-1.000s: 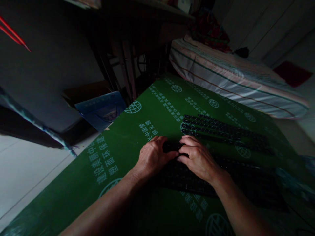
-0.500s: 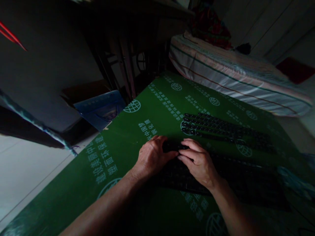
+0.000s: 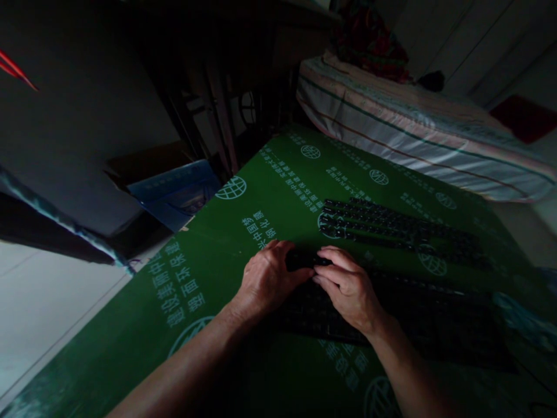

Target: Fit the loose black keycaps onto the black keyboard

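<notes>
A dark keyboard (image 3: pixel 439 325) lies on the green tabletop in dim light. My left hand (image 3: pixel 265 276) is wrapped over its left end, fingers curled at the far edge and thumb lying across the keys. From the other side my right hand (image 3: pixel 348 284) reaches in, its fingertips drawn together beside the left thumb at the upper row. Whatever is between the right fingertips is too small and dark to make out. Beyond the keyboard, black loose keycaps (image 3: pixel 383 223) lie in several rows on the table.
The green tabletop (image 3: pixel 217 232) carries pale printed characters and globe marks. A crumpled bluish plastic piece (image 3: pixel 522 316) lies at the right. Behind stands a bed with a striped sheet (image 3: pixel 409 133). A blue box (image 3: pixel 174 191) sits left of the table, near a slanting bluish pole (image 3: pixel 65 217).
Both hands stay at the same spot on the keyboard, with barely any finger movement. The view has shifted slightly.
</notes>
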